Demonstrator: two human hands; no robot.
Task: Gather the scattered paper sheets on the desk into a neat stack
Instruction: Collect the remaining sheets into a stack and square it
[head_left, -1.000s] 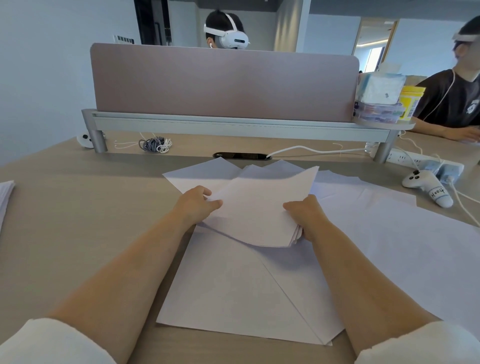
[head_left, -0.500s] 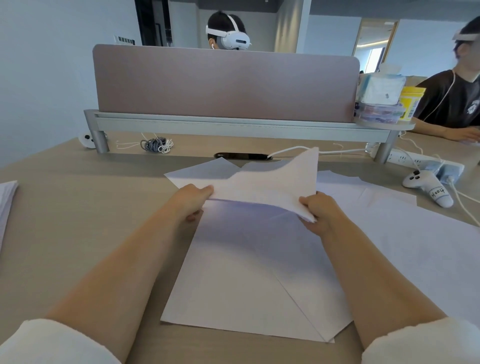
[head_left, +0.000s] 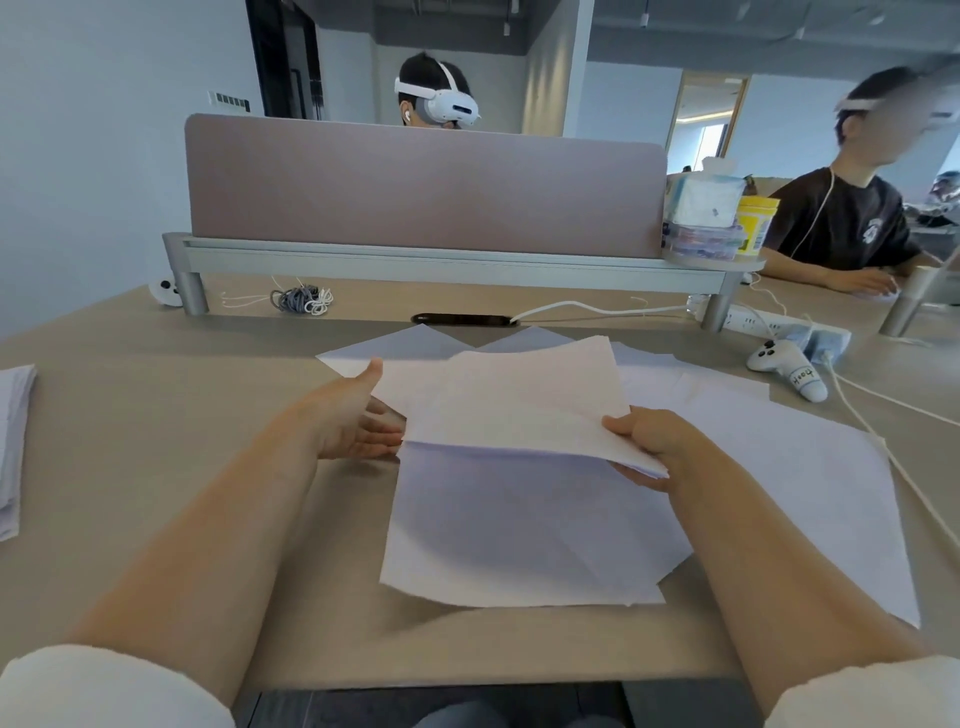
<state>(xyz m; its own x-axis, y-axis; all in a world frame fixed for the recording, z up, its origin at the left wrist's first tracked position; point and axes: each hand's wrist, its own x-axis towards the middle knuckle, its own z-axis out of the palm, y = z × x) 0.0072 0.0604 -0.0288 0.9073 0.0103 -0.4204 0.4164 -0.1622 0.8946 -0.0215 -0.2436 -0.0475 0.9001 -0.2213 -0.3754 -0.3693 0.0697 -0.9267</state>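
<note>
- Right hand (head_left: 649, 441) pinches the held sheets (head_left: 519, 405) at their near right corner, thumb on top, fingers underneath.
- Left hand (head_left: 353, 415) is flat, fingers straight and together, at their left edge.
- Held sheets are raised above loose sheets (head_left: 519, 530) lying on the desk (head_left: 156, 415).

White, soft-looking sleeves (head_left: 104, 686) bunched at both elbows above bare forearms (head_left: 218, 519), left hand (head_left: 348, 421) and right hand (head_left: 649, 447).
</note>
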